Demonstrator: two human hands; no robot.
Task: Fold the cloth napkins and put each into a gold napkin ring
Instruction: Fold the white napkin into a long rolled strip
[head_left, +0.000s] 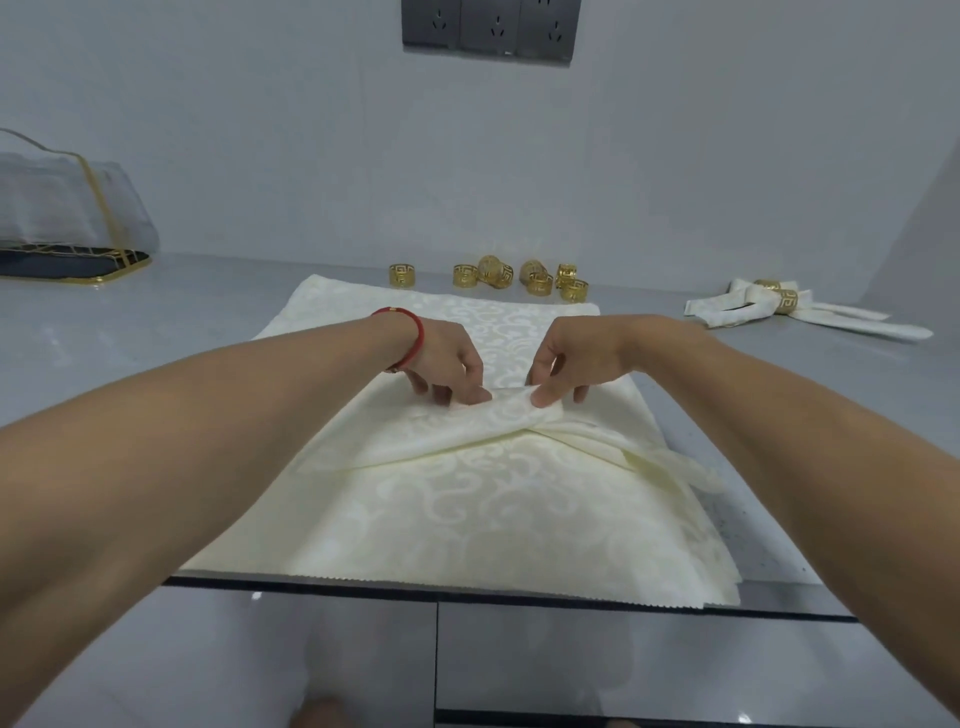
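Napkin (467, 431) pinched by both hands, left (447, 358) and right (566, 358); seven loose gold rings (491, 275) beyond.

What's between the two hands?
In the head view, the folded napkin edge that the left hand and right hand pinch, with patterned cloth behind.

Likely a kitchen or service counter, grey worktop (156, 322), wall sockets (491, 26), cabinet fronts (623, 670) below
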